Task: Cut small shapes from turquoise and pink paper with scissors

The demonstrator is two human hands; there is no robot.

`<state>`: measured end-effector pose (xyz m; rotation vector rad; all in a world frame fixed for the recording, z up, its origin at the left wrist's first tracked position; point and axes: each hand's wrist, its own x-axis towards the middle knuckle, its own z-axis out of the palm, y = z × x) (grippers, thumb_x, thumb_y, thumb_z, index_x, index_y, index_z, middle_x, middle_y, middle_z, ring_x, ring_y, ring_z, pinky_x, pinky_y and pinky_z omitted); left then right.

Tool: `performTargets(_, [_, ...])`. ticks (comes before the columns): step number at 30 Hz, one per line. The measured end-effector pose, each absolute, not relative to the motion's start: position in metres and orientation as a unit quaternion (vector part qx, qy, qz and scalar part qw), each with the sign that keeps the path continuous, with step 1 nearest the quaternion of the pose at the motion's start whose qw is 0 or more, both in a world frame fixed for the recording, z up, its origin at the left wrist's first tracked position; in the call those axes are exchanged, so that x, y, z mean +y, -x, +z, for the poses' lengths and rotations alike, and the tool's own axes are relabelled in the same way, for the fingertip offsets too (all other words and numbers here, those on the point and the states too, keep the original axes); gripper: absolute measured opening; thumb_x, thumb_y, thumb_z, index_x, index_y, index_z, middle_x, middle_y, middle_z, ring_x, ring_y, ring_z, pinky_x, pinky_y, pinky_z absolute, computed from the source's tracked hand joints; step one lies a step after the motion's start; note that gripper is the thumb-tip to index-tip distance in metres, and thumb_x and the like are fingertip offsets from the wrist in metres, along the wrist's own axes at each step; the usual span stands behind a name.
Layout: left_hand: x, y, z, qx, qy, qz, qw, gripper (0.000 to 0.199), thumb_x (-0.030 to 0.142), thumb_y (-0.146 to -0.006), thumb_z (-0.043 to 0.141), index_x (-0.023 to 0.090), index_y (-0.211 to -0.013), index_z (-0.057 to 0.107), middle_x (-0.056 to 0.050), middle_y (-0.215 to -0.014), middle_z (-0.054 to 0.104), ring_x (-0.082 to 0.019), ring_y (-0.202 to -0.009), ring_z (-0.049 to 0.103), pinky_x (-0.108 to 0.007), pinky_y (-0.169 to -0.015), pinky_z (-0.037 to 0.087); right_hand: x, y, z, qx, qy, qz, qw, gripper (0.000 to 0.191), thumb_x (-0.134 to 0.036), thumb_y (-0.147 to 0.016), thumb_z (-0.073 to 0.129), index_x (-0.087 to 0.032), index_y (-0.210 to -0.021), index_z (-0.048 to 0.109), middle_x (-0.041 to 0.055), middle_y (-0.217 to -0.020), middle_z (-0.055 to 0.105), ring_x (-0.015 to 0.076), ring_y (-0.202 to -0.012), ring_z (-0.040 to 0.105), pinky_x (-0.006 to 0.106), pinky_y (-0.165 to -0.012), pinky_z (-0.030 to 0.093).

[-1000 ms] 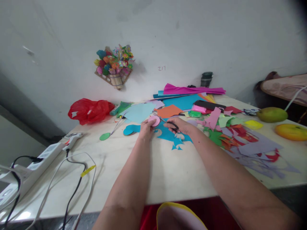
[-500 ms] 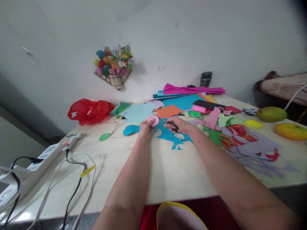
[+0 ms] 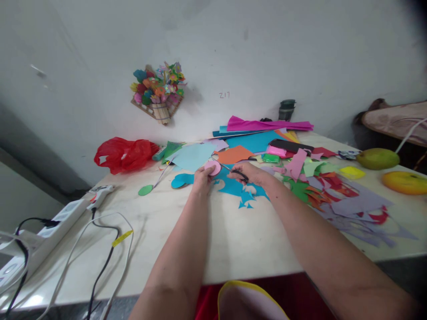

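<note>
Between the thumb and fingers of my left hand (image 3: 202,178) is a pink paper circle (image 3: 213,167), held up over the table. My right hand (image 3: 249,174) is closed round the black handles of a pair of scissors (image 3: 240,176). Their blades point left at the edge of the circle; whether they touch it I cannot tell. Below both hands lies a cut-up blue paper sheet (image 3: 230,189) with small scraps by it. Blue paper rounds (image 3: 180,180) rest left of my left hand, and a green paper circle (image 3: 145,190) lies farther left.
Several paper offcuts (image 3: 353,202) spread over the right side, near two mangoes (image 3: 378,158). A black phone (image 3: 290,146) lies behind them. A red plastic bag (image 3: 125,155) sits at the back left. A power strip (image 3: 50,235) and loose cables (image 3: 128,253) cover the left edge.
Almost nothing differs. Both hands stay in place, with the pink circle and scissors shifted only very slightly.
</note>
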<state>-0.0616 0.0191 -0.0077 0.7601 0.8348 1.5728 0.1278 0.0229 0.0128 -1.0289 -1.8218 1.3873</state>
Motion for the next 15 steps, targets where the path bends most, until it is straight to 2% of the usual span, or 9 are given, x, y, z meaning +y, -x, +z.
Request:
performTargets(3, [0.019,0.062,-0.009,0.354,-0.327,0.666,0.569,0.021,0.014,-0.057,0.079,0.01,-0.076,0.07,-0.01,-0.075,0.073,-0.02,-0.071,0.07,-0.03,-0.073,0.057,0.023,-0.127,0.013,-0.686,0.403,0.517,0.316,0.029,-0.038,-0.067,0.076,-0.018,-0.065,0.056,-0.0045,-0.044,0.049,0.0077,-0.038,0.038,0.022,-0.038,0.03])
performTargets(8, [0.02,0.063,-0.009,0.359,-0.331,0.665,0.565,0.022,0.015,-0.057,0.08,0.011,-0.076,0.069,-0.009,-0.074,0.073,-0.019,-0.07,0.07,-0.03,-0.072,0.057,0.022,-0.126,0.015,-0.697,0.407,0.498,0.317,0.034,-0.037,-0.058,0.084,-0.016,-0.07,0.06,-0.0061,-0.044,0.047,0.0075,-0.039,0.037,0.022,-0.037,0.03])
performTargets(15, [0.019,0.064,-0.009,0.354,-0.336,0.661,0.57,0.026,0.016,-0.056,0.082,0.009,-0.077,0.069,-0.01,-0.077,0.072,-0.019,-0.073,0.07,-0.03,-0.075,0.055,0.015,-0.128,0.024,-0.69,0.422,0.5,0.31,0.032,-0.034,-0.059,0.086,-0.017,-0.068,0.06,-0.0056,-0.044,0.047,0.0077,-0.039,0.038,0.022,-0.037,0.031])
